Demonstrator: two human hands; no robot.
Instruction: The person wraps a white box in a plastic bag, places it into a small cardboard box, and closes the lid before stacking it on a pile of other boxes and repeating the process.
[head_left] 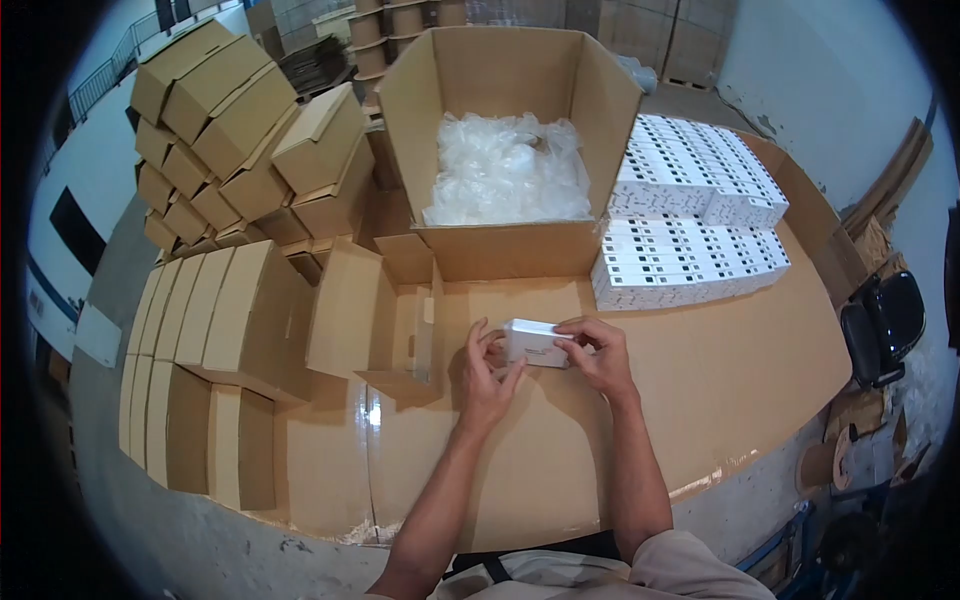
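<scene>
A small white box (538, 345) with faint print on its front is held between my two hands above the cardboard-covered table. At its left end are the thumb and fingers of my left hand (488, 372). The fingers of my right hand (598, 354) pinch its right end and top edge. Just left of my hands stands an open brown cardboard carton (385, 315) with its flaps raised; I cannot make out anything inside it.
Behind my hands, a large open carton (510, 250) holds crumpled clear plastic bags (510, 165). Stacked white boxes (690, 262) fill the back right. Brown cartons stand in rows (255, 310) and a pile (225, 120) at left. A black chair (880, 325) is beyond the right edge.
</scene>
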